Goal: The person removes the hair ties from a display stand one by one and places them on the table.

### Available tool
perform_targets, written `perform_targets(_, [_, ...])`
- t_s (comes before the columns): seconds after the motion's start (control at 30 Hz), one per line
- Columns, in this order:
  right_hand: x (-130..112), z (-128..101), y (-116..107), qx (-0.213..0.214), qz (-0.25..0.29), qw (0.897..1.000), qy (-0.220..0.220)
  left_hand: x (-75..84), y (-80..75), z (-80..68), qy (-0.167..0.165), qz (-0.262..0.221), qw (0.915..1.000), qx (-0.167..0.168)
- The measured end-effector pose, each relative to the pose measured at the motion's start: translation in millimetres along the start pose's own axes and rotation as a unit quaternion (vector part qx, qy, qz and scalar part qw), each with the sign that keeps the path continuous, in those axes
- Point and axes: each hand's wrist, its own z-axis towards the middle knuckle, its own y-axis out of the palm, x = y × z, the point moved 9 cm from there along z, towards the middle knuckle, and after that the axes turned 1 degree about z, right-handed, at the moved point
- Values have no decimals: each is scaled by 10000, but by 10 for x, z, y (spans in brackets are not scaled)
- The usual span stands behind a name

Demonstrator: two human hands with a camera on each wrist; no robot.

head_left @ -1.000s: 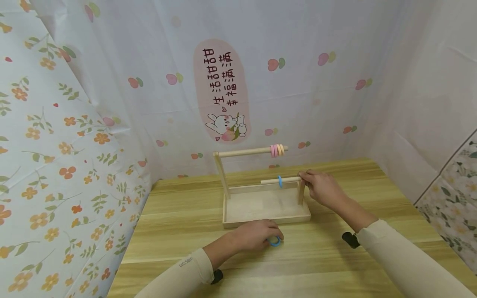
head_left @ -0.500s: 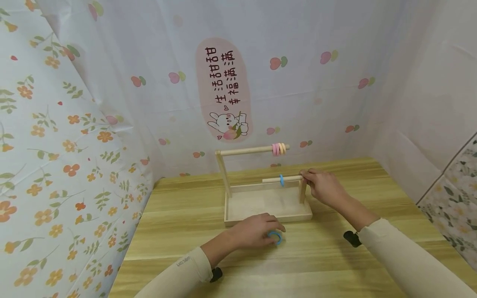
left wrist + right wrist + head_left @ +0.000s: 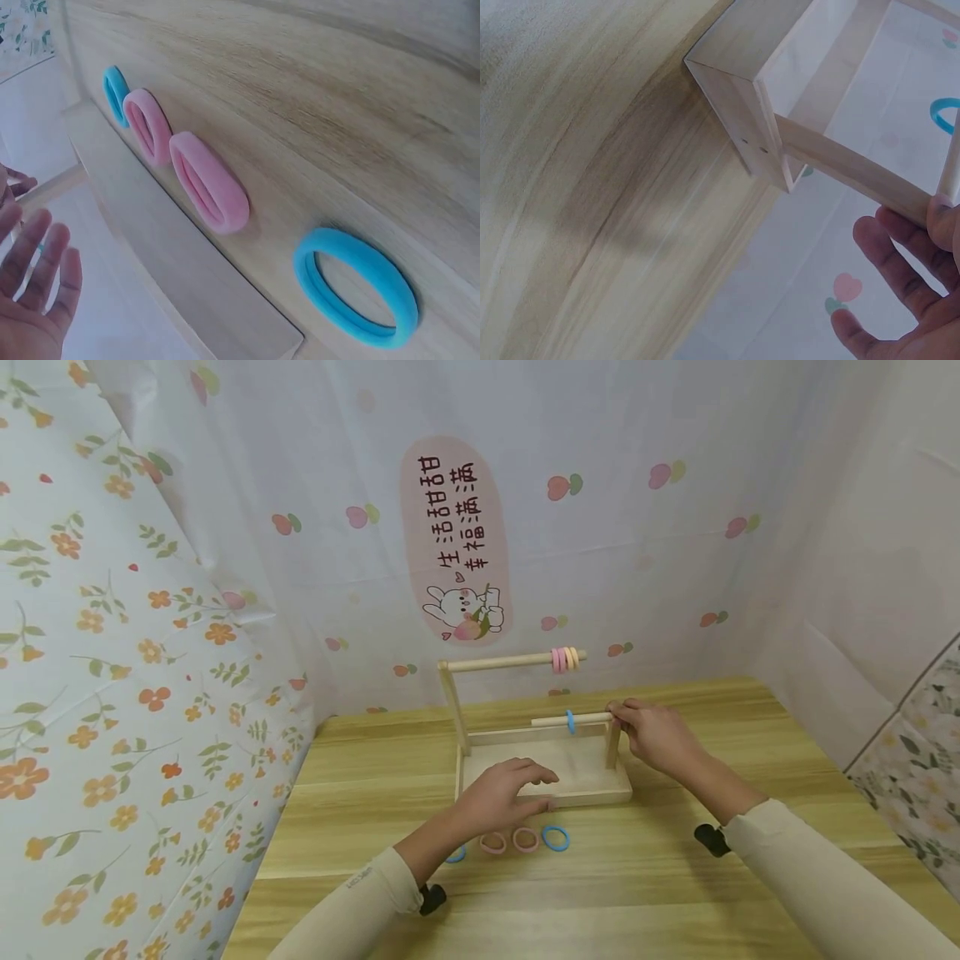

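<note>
My left hand (image 3: pixel 504 795) hovers over the front edge of the tray of a wooden stand (image 3: pixel 557 801), fingers loosely bent and holding nothing. Below it on the table lie a blue hair tie (image 3: pixel 567 841), two pink ones and another blue hair tie (image 3: pixel 367 259), partly covered by the left wrist in the head view. My right hand (image 3: pixel 662 737) pinches the end of the stand's lower rod (image 3: pixel 591 718) at the top of its short post (image 3: pixel 855 169). One blue hair tie (image 3: pixel 570 722) hangs on that rod.
Two pink and two yellow hair ties (image 3: pixel 557 661) sit near the free end of the upper rod (image 3: pixel 495 662), which a taller post (image 3: pixel 453 710) carries. Behind the table (image 3: pixel 360 760) hangs a printed cloth (image 3: pixel 600 560).
My left hand has let go of the blue hair tie and lifted away toward the tray, uncovering the row on the table. My right hand keeps its hold on the rod's end.
</note>
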Motion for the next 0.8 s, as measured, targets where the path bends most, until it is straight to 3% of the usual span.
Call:
perform_targets(0.33, [6, 2, 5, -90, 78, 9999, 95, -194, -237, -36, -658, 202, 9932, 943])
perform_targets(0.8, [-5, 9, 0, 12, -9, 10000, 47, -391, -437, -59, -1343, 22, 9780, 1597])
